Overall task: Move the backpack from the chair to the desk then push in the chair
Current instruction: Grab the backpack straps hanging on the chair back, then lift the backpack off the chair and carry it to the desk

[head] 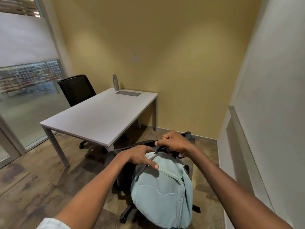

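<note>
Backpack (162,192), pale green, is seen resting on the chair (127,210) just beside the desk (99,116). Its top strap is pinched in the clenched right hand (175,142). The left hand (140,156) is laid open, fingers spread, on the backpack's top. A bottle (115,82) is stood at the desk's far edge.

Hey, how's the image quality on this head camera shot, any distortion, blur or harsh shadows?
Head view: wide-angle distortion bows the walls and white rectangular desk; soft even room light, faint shadow under the desk; pale blue-green fabric backpack and both hands, left hand and right hand, fairly sharp; scene beyond the glass partition hazy.
</note>
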Available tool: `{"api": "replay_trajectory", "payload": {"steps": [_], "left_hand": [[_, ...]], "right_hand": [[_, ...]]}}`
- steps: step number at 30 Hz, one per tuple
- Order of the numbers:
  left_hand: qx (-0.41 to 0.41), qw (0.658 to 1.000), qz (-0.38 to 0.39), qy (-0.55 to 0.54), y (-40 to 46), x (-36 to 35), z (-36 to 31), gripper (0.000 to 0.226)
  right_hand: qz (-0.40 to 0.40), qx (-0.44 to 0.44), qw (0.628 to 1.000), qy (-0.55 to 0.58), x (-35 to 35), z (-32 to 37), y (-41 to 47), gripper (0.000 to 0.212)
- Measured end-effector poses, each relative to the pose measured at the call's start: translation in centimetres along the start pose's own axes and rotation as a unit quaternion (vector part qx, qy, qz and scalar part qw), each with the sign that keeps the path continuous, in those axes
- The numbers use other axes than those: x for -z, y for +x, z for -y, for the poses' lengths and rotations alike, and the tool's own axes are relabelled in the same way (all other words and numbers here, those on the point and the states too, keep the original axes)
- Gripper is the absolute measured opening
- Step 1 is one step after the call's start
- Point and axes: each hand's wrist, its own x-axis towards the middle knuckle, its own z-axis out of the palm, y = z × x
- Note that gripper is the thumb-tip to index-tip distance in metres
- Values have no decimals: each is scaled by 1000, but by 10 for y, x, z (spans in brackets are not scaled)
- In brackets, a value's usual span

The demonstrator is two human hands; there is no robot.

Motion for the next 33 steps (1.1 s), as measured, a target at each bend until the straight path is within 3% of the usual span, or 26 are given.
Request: {"api": "replay_trajectory", "payload": {"steps": [3, 5, 10, 15, 17, 21, 23, 25, 27, 30, 33], "left_hand": [[-59, 998, -19, -7, 11, -8, -18, 55], [-88, 994, -60, -6, 15, -9, -29, 41], [-124, 985, -118, -32, 28, -19, -59, 44], [-150, 978, -120, -88, 50, -26, -89, 51], [-166, 975, -116, -91, 58, -30, -107, 47], [-191, 967, -126, -109, 76, -36, -140, 44], [-197, 963, -129, -130, 86, -32, -152, 42], [-206, 959, -121, -152, 96, -25, -164, 39], [-219, 956, -112, -160, 107, -20, -179, 36], [-235, 953, -120, -148, 124, -14, -201, 37], [-235, 951, -140, -147, 147, -6, -215, 40]], "right_hand": [[-26, -2, 999, 21, 14, 3, -4, 46], [-45, -2, 998, 32, 25, 5, -7, 43], [-83, 2, 996, 11, 59, 4, -13, 47], [-125, 29, 990, -63, 102, -4, -31, 43], [-96, 8, 991, -89, 130, -5, -47, 37], [61, -140, 970, -190, 189, -15, -79, 63], [103, -207, 949, -215, 207, -26, -87, 74], [113, -221, 945, -211, 217, -40, -92, 74], [84, -201, 950, -224, 223, -55, -95, 52], [-53, -142, 964, -217, 237, -75, -94, 19], [-133, -100, 966, -199, 255, -84, -88, 19]]}}
